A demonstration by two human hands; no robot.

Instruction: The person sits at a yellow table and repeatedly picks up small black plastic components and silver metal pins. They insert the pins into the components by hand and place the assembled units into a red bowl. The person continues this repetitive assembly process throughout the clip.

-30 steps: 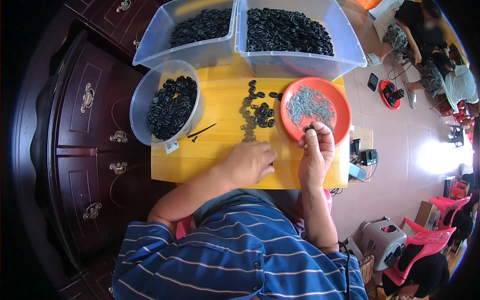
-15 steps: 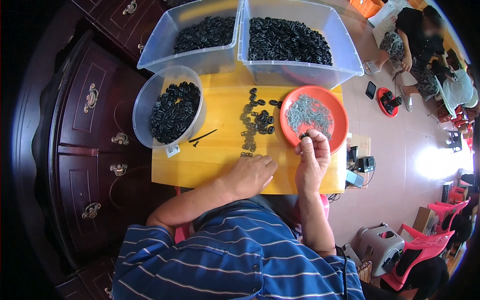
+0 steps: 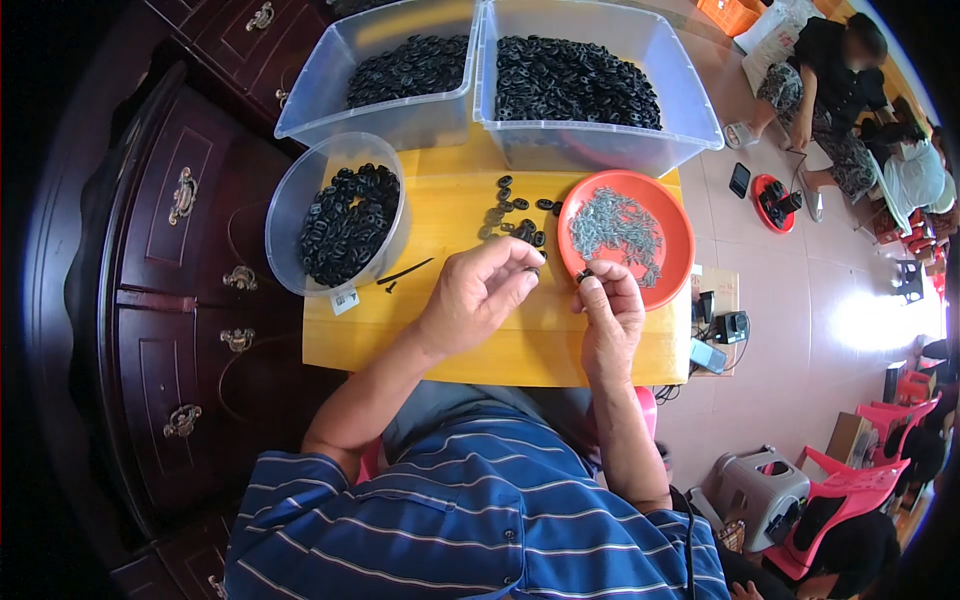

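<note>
Left hand (image 3: 474, 300) has been shifted up near right hand (image 3: 612, 318), where a likely light, stiff black piece (image 3: 586, 275) is pinched, best held edgewise; left's grip can't be told.

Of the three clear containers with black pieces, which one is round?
The front tub, nearest the left hand; the left bin and right bin behind it are rectangular.

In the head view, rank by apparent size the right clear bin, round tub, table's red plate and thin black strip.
1. Right clear bin
2. Round tub and red plate: look too alike to rank
3. Thin black strip
</note>
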